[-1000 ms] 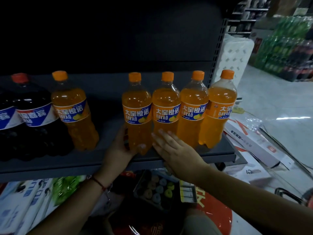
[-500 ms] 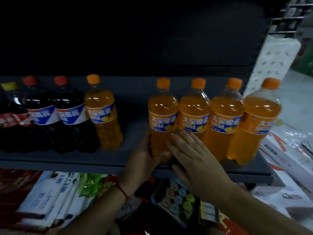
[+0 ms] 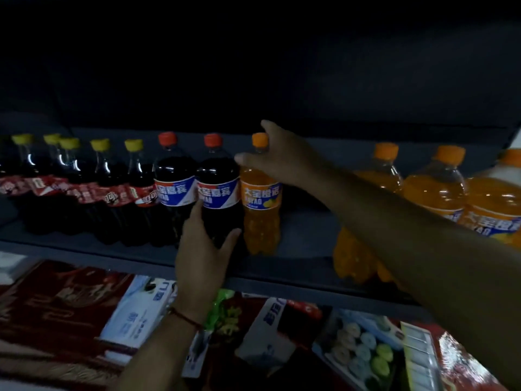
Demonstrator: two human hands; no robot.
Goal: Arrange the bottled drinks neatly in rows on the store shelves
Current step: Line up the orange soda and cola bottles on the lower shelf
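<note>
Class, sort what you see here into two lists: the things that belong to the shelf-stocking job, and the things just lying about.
Part of the job:
- lone orange soda bottle, right hand at its neck
- dark cola bottle, left hand on it
- yellow-capped bottles
- orange bottles at right
- shelf

Lying about:
- white packets below
- tray of coloured rolls

1. Right forearm (image 3: 408, 235) covers the labels and middles of the orange bottles (image 3: 355, 249) right of the lone orange bottle (image 3: 260, 198).
2. Rightmost orange bottle (image 3: 501, 210) cut by frame edge.
3. Left hand (image 3: 201, 249) hides the dark bottle's (image 3: 218, 198) base.
4. Shelf (image 3: 304, 230) back wall lost in darkness.
5. Goods below the shelf too dim to identify.
</note>
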